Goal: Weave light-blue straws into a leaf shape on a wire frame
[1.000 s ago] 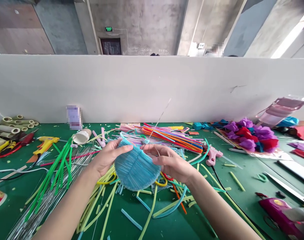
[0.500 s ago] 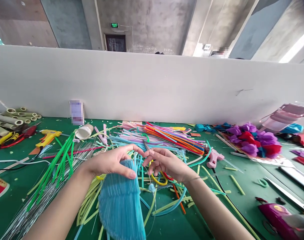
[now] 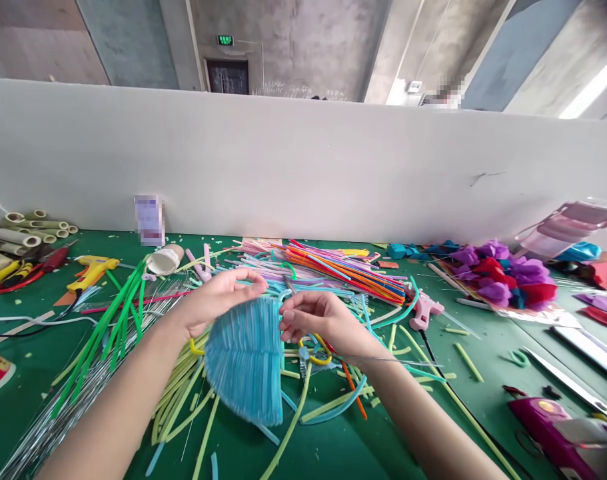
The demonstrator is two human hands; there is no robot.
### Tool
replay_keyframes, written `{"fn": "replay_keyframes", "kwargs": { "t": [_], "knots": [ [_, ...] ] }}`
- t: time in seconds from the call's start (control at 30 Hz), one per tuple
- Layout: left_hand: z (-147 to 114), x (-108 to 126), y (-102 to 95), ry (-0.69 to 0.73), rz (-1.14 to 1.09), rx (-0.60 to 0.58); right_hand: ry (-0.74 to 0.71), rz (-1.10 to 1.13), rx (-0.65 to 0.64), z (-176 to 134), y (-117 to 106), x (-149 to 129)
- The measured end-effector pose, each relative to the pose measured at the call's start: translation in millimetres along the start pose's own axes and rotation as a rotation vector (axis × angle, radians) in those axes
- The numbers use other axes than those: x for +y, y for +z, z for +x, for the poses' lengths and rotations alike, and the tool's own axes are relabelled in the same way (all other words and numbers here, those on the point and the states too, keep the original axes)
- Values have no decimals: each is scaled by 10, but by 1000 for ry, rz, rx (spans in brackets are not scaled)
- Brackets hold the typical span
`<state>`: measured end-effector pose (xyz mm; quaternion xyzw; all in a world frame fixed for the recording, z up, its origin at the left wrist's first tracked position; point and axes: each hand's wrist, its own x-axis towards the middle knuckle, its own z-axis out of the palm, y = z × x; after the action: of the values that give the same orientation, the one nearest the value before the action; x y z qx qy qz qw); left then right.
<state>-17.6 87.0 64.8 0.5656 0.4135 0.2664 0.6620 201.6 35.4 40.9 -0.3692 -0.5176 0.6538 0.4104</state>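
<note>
A half-round blue piece, built of fuzzy chenille stems laid side by side, hangs upright in front of me, its straight edge on the right. My right hand pinches it at the upper right corner, thumb and fingers pressed together. At its upper left is my left hand, with thumb and forefinger curved and slightly apart above the top edge. The left hand's other fingers are mostly hidden behind the piece. A short light blue bend shows between the two hands; what it belongs to I cannot make out.
Bundled coloured chenille stems lie beyond my hands, green stems and silver wires at left. Glue guns, yellow and pink, flank them. Purple-red fabric flowers, scissors and a magenta tool sit right.
The blue piece has risen and turned flatter towards me. My left thumb has moved off its face to above the edge. My right hand has come left onto its corner.
</note>
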Motion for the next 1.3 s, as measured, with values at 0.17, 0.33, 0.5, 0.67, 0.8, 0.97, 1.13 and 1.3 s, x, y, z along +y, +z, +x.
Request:
{"fn": "replay_keyframes", "kwargs": {
  "t": [0.17, 0.33, 0.5, 0.67, 0.8, 0.97, 1.13, 1.3],
  "knots": [
    [96, -30, -127, 77, -268, 285, -164, 97, 154, -20, -90, -112],
    [185, -66, 15, 56, -702, 295, -369, 242, 493, 44, -72, -70],
    [167, -86, 331, 196, -767, 207, -471, 277, 662, 126, 12, 107],
    [164, -157, 360, 218, -515, 273, -372, 168, 525, 128, 34, 184],
    [156, -142, 305, 210, -446, 315, -263, 119, 443, 111, 17, 152],
    [128, -95, 273, 192, -416, 368, -183, 193, 386, 95, 32, 121],
    [123, -100, 299, 235, -409, 303, -137, 225, 356, 117, 54, 171],
    [126, -135, 461, 337, -480, 182, -184, 184, 440, 123, 42, 192]
  ]
}}
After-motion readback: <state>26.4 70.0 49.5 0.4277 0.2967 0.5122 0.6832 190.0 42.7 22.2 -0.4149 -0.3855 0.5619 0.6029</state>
